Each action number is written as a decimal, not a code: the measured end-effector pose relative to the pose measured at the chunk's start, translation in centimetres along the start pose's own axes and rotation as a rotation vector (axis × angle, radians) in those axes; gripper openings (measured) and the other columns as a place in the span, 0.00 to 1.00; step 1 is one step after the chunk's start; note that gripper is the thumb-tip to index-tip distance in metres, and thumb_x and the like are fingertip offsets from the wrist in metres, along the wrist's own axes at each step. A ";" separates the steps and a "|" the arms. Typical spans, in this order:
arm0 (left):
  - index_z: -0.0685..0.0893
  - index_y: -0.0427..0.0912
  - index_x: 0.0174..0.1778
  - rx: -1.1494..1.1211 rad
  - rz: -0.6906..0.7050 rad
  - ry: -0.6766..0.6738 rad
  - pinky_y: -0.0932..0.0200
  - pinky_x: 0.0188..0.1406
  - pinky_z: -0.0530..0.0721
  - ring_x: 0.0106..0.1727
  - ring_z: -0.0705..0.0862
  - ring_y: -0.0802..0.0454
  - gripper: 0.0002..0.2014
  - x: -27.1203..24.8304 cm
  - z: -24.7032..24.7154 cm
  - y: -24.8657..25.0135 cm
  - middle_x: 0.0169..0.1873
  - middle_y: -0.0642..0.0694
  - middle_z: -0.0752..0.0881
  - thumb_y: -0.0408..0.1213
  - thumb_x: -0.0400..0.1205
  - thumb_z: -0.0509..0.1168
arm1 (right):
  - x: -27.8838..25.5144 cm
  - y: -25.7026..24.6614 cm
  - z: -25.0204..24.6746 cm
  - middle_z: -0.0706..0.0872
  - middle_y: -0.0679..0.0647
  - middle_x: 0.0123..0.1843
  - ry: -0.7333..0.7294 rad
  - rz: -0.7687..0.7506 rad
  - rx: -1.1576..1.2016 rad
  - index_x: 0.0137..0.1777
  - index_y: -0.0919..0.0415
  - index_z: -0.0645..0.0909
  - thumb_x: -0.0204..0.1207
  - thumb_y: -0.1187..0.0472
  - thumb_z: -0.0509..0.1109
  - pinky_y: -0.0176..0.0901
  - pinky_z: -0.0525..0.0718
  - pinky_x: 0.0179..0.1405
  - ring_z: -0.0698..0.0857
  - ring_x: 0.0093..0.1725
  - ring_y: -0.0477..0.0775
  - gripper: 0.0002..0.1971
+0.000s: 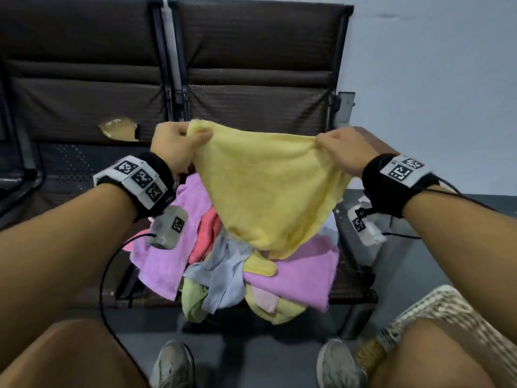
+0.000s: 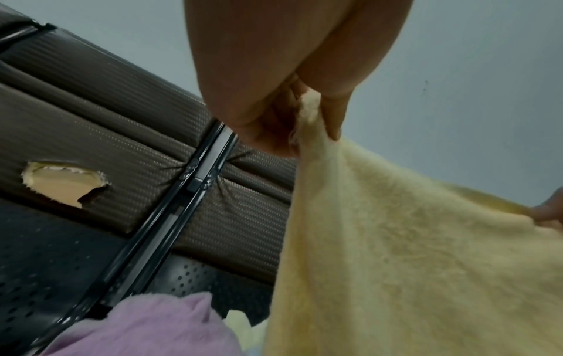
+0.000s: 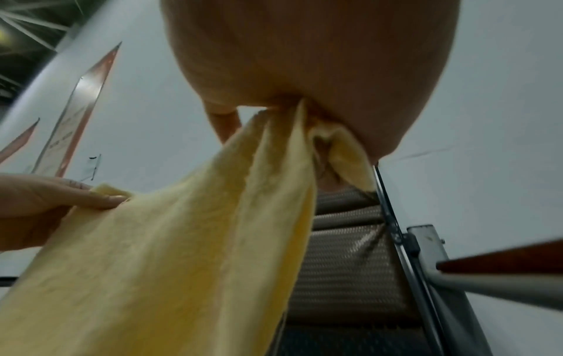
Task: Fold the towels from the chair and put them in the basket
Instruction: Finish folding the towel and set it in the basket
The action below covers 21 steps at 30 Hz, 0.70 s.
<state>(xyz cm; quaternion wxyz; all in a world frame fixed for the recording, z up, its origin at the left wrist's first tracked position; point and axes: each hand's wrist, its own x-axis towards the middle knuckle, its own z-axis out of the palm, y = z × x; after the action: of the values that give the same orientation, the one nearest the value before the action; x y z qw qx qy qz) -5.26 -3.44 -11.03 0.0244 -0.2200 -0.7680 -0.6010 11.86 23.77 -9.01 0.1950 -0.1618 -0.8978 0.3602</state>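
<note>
The step in hand is the opening of one towel before its first fold. The left hand pinches one top corner of the yellow towel between thumb and curled fingers, and the right hand pinches the other top corner in the same way, so both hands are clenched on the cloth. Between the two grips the upper edge is pulled almost straight. Below the grips the towel hangs down in a loose point, and its lowest part touches the pile of towels on the chair seat.

In my judgement the fold itself is not yet begun. The next move asks to lift the towel free of the pile, so that it hangs flat, and then to bring one gripped corner to the other with the edges matched. The right wrist view shows the cloth bunched in pleats just under that grip, so it may need a small shake first.

The woven basket stands below and to the right of the right grip, beside the knee. Only its rim and part of its wall show; what is inside I cannot tell
</note>
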 end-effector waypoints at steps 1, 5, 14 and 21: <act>0.92 0.45 0.42 -0.030 0.012 0.024 0.48 0.48 0.88 0.42 0.87 0.50 0.07 0.3 -0.3 0.7 0.44 0.40 0.92 0.44 0.77 0.76 | -0.1 -0.7 -0.9 0.68 0.42 0.20 -0.017 -0.002 -0.012 0.23 0.54 0.69 0.81 0.48 0.66 0.33 0.66 0.20 0.67 0.19 0.42 0.24; 0.90 0.46 0.38 -0.132 -0.008 0.083 0.53 0.42 0.87 0.39 0.87 0.53 0.08 1.3 -0.8 3.4 0.40 0.44 0.90 0.46 0.77 0.76 | 0.0 -2.6 -3.5 0.91 0.52 0.42 -0.040 0.032 0.093 0.46 0.58 0.90 0.77 0.37 0.68 0.48 0.87 0.48 0.90 0.44 0.53 0.23; 0.84 0.31 0.39 -0.159 0.005 0.135 0.52 0.38 0.77 0.37 0.78 0.49 0.26 1.5 1.0 7.4 0.36 0.43 0.79 0.57 0.74 0.71 | -0.1 -6.5 -4.7 0.93 0.60 0.47 0.095 0.229 0.419 0.52 0.65 0.88 0.79 0.50 0.71 0.56 0.91 0.50 0.93 0.46 0.61 0.16; 0.86 0.24 0.42 -0.279 -0.084 -0.062 0.49 0.37 0.79 0.37 0.80 0.46 0.23 -3.5 6.7 8.2 0.36 0.37 0.82 0.47 0.79 0.73 | -2.1 -7.8 -0.2 0.83 0.58 0.41 -0.123 0.355 0.587 0.54 0.66 0.83 0.86 0.60 0.63 0.47 0.83 0.42 0.83 0.42 0.57 0.10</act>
<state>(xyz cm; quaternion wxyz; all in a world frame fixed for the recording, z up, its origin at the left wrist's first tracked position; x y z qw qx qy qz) 2.48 3.21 -6.42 -0.0553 -0.2075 -0.6860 -0.6952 12.58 17.57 -3.84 0.1132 -0.2305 -0.7237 0.6405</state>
